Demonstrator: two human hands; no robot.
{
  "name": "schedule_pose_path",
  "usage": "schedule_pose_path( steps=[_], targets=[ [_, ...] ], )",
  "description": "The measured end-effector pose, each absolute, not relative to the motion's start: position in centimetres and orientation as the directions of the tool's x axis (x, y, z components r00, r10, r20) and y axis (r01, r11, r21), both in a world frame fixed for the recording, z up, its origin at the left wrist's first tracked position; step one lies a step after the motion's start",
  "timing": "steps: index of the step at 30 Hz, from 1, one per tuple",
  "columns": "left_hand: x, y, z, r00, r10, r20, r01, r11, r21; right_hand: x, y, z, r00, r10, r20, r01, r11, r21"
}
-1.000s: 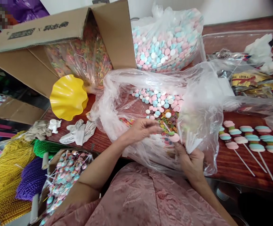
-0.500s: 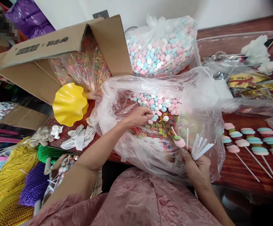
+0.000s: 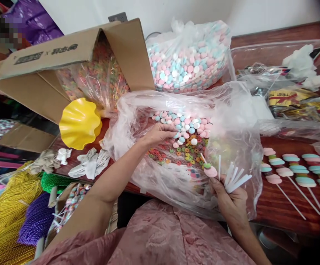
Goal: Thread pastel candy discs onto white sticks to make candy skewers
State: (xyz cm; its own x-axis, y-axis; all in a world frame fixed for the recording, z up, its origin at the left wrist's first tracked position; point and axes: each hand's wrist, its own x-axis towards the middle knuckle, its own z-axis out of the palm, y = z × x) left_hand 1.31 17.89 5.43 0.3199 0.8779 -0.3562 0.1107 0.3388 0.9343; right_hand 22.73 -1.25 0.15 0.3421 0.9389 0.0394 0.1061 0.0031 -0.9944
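Note:
My left hand (image 3: 159, 134) reaches over the loose candy on a clear plastic sheet (image 3: 129, 127). Its fingers are drawn together beside pink, blue and white marshmallow discs (image 3: 185, 129); a pale blue one shows at the fingertips, but whether it is gripped is hidden. Just in front lie colourful candy rings (image 3: 190, 151). My right hand (image 3: 231, 200) is closed around a bunch of white sticks (image 3: 237, 178). Between its thumb and fingers is one stick threaded with a pink marshmallow disc (image 3: 210, 171) and a green ring (image 3: 207, 165), its tip poking out above.
Finished candy sticks (image 3: 298, 169) lie on the table at right. Behind stand a big bag of marshmallows (image 3: 187, 62) and a cardboard box (image 3: 132, 48) with bagged rings. A yellow wavy bowl (image 3: 79, 123), cloth gloves (image 3: 89, 163) and a plastic tray (image 3: 259, 49) are around.
My left hand has drawn back slightly to the left, and its fingers look straighter. My right hand keeps its sticks in nearly the same place. The view has shifted a little.

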Motion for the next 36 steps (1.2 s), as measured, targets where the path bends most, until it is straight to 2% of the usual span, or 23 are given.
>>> schedule_pose_path(
  steps=[4,7,10,13,16,21,23,24,25,27,29,30,31,33,36],
  targets=[
    [3.9,18.2,4.9,0.315,0.904,-0.289,0.163,0.248,0.955,21.7,-0.5,0.4,0.262,0.96,0.102,0.172,0.058,-0.983],
    [6.4,19.2,3.9,0.388,0.881,-0.27,0.369,0.12,0.922,21.6,-0.5,0.6,0.211,0.97,0.122,0.201,0.079,-0.976],
    [7.4,19.8,3.0,0.457,0.875,-0.161,0.628,-0.189,0.755,22.1,-0.9,0.5,0.25,0.958,0.139,0.245,0.076,-0.967],
    [7.1,19.3,2.3,0.493,0.87,-0.014,0.752,-0.419,0.509,22.8,-1.3,0.1,0.31,0.944,0.112,0.245,0.035,-0.969],
    [6.5,18.1,2.0,0.541,0.84,0.038,0.784,-0.521,0.338,23.0,-1.5,-0.5,0.314,0.946,0.077,0.213,0.008,-0.977],
    [6.7,16.3,2.3,0.628,0.777,0.035,0.761,-0.624,0.176,22.5,-1.1,-0.8,0.235,0.964,0.122,0.219,0.069,-0.973],
    [6.7,16.1,2.4,0.649,0.758,0.062,0.736,-0.646,0.201,22.3,-0.9,-0.6,0.213,0.967,0.141,0.232,0.09,-0.969],
    [6.6,16.0,2.6,0.64,0.763,0.085,0.727,-0.638,0.254,22.3,-0.9,-0.5,0.218,0.964,0.151,0.239,0.097,-0.966],
    [6.5,15.9,2.8,0.618,0.778,0.114,0.711,-0.616,0.339,22.3,-0.9,-0.3,0.234,0.959,0.161,0.245,0.102,-0.964],
    [5.7,15.5,3.3,0.537,0.828,0.162,0.619,-0.516,0.592,22.4,-0.9,-0.1,0.27,0.948,0.169,0.253,0.1,-0.962],
    [4.5,14.6,4.2,0.47,0.873,0.13,0.404,-0.344,0.848,22.5,-1.0,0.0,0.278,0.947,0.162,0.255,0.09,-0.963],
    [3.9,13.9,4.6,0.454,0.887,0.086,0.272,-0.23,0.934,22.5,-1.1,-0.1,0.267,0.951,0.157,0.258,0.087,-0.962],
    [3.2,13.2,5.0,0.446,0.894,0.037,0.143,-0.112,0.983,22.4,-1.1,-0.1,0.247,0.956,0.155,0.266,0.087,-0.96],
    [2.0,11.6,5.7,0.41,0.911,-0.038,-0.086,0.08,0.993,22.1,-1.1,-0.1,0.196,0.968,0.156,0.299,0.093,-0.95],
    [1.1,9.3,5.9,0.271,0.957,-0.105,-0.333,0.196,0.922,21.3,-1.0,0.1,0.106,0.981,0.164,0.352,0.117,-0.928]
  ],
)
